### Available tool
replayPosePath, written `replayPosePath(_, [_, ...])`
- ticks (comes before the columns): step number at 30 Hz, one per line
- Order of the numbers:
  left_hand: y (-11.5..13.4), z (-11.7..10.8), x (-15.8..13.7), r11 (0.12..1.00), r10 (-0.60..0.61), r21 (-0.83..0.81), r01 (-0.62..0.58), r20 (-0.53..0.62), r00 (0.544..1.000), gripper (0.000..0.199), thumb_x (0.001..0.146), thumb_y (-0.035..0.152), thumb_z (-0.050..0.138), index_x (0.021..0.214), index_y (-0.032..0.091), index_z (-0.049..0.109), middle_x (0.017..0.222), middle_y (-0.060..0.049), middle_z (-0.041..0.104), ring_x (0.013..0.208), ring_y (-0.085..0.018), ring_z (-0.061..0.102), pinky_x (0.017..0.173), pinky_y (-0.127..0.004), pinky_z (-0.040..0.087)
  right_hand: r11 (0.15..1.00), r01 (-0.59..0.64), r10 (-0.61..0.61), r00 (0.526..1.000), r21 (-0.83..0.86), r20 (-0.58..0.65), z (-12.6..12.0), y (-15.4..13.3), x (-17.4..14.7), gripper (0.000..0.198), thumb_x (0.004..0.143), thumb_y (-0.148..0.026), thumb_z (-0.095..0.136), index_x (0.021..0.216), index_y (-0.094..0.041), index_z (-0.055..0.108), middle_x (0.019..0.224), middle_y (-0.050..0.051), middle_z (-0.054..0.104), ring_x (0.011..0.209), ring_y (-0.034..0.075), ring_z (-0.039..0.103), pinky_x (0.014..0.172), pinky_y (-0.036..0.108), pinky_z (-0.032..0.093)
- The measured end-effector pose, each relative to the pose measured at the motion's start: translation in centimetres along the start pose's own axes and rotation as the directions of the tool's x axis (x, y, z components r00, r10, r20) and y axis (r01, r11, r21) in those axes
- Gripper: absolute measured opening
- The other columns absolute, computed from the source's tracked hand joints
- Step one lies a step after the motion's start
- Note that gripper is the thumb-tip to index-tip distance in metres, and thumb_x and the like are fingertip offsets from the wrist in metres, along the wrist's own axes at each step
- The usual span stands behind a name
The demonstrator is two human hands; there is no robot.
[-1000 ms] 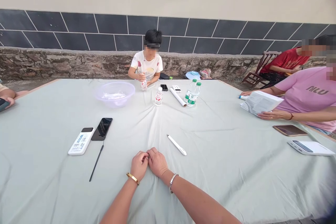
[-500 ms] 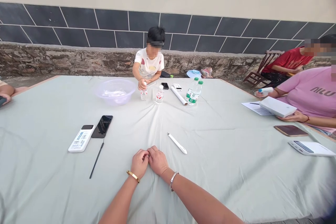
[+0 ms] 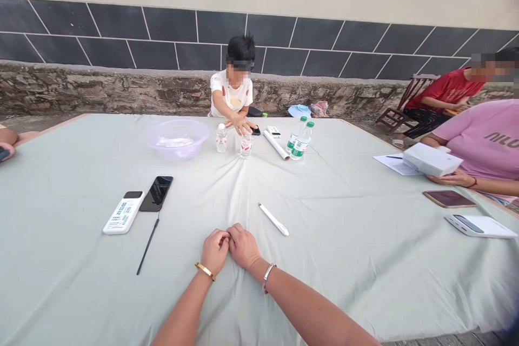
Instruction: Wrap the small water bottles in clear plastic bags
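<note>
My left hand [image 3: 215, 250] rests on the tablecloth with its fingers curled in. Beside it lies my right hand [image 3: 243, 247], also curled, knuckles up. Their fingertips meet; whatever may be between them is hidden. A white pen [image 3: 273, 219] lies just beyond my right hand, apart from it. Left of my hands are a black phone [image 3: 157, 193] with a dark strap [image 3: 147, 246] and a white power bank [image 3: 124, 213]. Across the table, another person's hand [image 3: 243, 125] is on top of a small water bottle [image 3: 245, 148]; a similar bottle [image 3: 221, 139] stands beside it.
A translucent purple basin [image 3: 194, 148] stands at the far left. Two green-capped bottles [image 3: 300, 146] and a white roll [image 3: 276, 145] are at the far side. At right, a person in pink holds a white box [image 3: 433, 159] over paper [image 3: 395, 164], near a phone [image 3: 448, 199].
The person opposite has moved a hand from the left small bottle to the right one. My hands stay put. At right, the white object in the other person's hand has gone mostly behind the box.
</note>
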State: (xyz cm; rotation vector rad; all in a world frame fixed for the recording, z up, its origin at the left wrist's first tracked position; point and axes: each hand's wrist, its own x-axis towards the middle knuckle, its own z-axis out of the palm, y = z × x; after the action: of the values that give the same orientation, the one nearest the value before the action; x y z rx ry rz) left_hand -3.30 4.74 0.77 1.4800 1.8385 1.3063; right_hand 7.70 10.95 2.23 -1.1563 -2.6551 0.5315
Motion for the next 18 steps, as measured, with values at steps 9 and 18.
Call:
replayPosePath(9, [0.00, 0.14, -0.04, 0.999, -0.027, 0.019, 0.027, 0.003, 1.000, 0.020, 0.079, 0.016, 0.042, 0.077, 0.020, 0.062, 0.080, -0.004, 0.064, 0.070, -0.014, 0.059, 0.066, -0.029, 0.050, 1.000, 0.012, -0.012, 1.000, 0.028, 0.006, 0.10, 0.08, -0.09, 0.022, 0.082, -0.008, 0.042, 0.092, -0.020, 0.058, 0.092, 0.003, 0.056, 0.075, 0.013, 0.054, 0.066, 0.024, 0.039])
replayPosePath(18, [0.57, 0.32, 0.08, 0.997, -0.078, -0.013, 0.078, -0.029, 0.997, 0.019, 0.078, 0.016, 0.043, 0.077, 0.020, 0.061, 0.076, -0.003, 0.063, 0.067, -0.014, 0.058, 0.063, -0.027, 0.047, 0.972, 0.039, -0.018, 0.996, 0.230, -0.092, 0.30, 0.60, -0.64, 0.026, 0.080, -0.007, 0.040, 0.094, -0.021, 0.058, 0.094, 0.003, 0.058, 0.079, 0.014, 0.056, 0.070, 0.024, 0.043])
